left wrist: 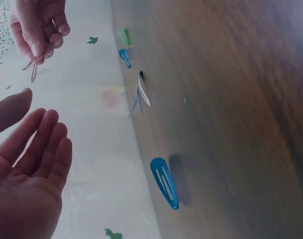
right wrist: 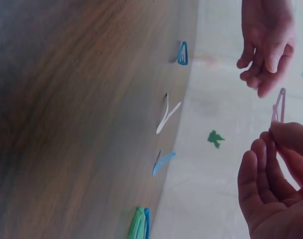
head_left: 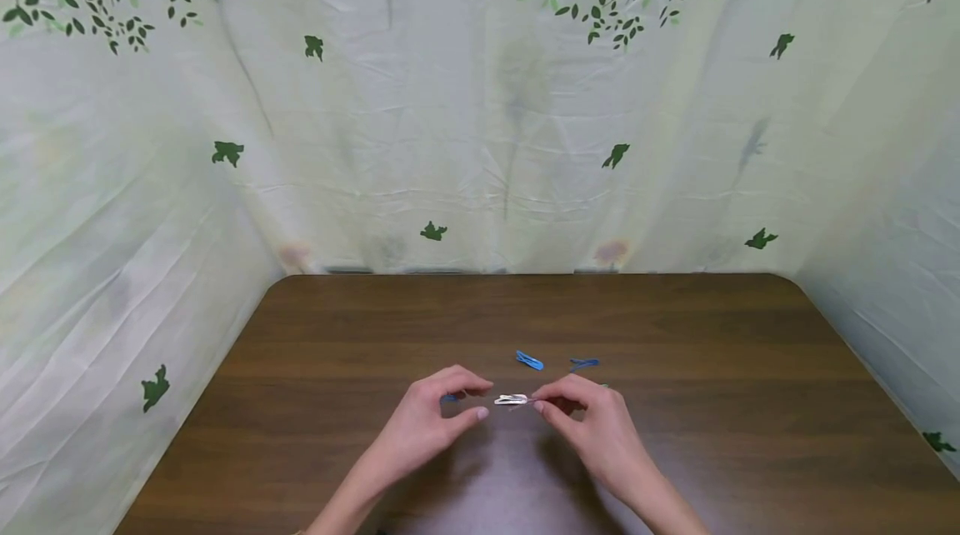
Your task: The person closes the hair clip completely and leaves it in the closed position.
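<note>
Between the thumb and fingertips of my right hand (head_left: 596,427) is a pink snap hair clip (right wrist: 283,105), its slim end pointing toward the left hand. My left hand (head_left: 431,418) faces it with thumb and fingers apart, touching nothing. In the head view a white snap hair clip (head_left: 511,399) lies on the table in the space between the hands, and the pink clip is hard to make out against it. The right wrist view shows this white clip (right wrist: 162,124) with its two arms spread.
A light blue hair clip (head_left: 529,361) and a darker blue one (head_left: 583,364) lie farther back on the brown table (head_left: 360,310). Another blue clip (left wrist: 157,168) is partly behind the left hand. A green clip (right wrist: 137,226) lies on the right. Printed cloth (head_left: 465,102) hangs around the table.
</note>
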The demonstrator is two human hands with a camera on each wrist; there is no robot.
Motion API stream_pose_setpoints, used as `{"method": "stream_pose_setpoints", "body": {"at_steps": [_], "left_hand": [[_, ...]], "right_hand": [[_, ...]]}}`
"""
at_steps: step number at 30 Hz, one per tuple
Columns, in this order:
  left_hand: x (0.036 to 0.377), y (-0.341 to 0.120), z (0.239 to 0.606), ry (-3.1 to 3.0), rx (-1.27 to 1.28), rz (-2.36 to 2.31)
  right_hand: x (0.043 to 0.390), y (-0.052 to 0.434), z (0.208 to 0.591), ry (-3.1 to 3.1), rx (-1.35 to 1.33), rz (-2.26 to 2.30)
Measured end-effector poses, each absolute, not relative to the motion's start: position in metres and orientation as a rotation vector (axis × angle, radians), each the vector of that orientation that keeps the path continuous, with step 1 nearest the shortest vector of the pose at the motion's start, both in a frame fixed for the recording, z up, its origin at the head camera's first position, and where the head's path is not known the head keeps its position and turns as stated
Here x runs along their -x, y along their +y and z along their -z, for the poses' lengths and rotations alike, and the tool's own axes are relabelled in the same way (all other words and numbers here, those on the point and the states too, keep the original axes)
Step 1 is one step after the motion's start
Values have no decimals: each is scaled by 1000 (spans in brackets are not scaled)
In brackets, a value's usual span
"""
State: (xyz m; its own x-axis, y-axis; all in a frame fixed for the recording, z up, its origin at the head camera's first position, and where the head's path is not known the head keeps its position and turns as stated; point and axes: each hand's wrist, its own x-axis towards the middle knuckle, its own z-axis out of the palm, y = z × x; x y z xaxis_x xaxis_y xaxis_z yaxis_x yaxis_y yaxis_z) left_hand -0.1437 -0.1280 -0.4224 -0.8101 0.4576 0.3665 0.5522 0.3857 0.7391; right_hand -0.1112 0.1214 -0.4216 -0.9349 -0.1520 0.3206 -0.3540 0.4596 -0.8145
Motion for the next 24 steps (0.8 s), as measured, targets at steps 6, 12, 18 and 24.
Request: {"method": "stream_pose_setpoints", "body": {"at_steps": [6, 12, 18, 24], "left_hand": [[136, -126, 422, -2486, 955, 1437], [128, -120, 418, -2422, 1005, 1489], [125, -115, 417, -2377, 1018, 1501], [122, -112, 416, -2349, 986, 1515]], "right_hand": [[105, 120, 419, -2510, -437, -1453], [101, 118, 419, -2480, -476, -1448], [98, 114, 418, -2424, -510, -1464], [97, 110, 417, -2364, -528, -1496]]}}
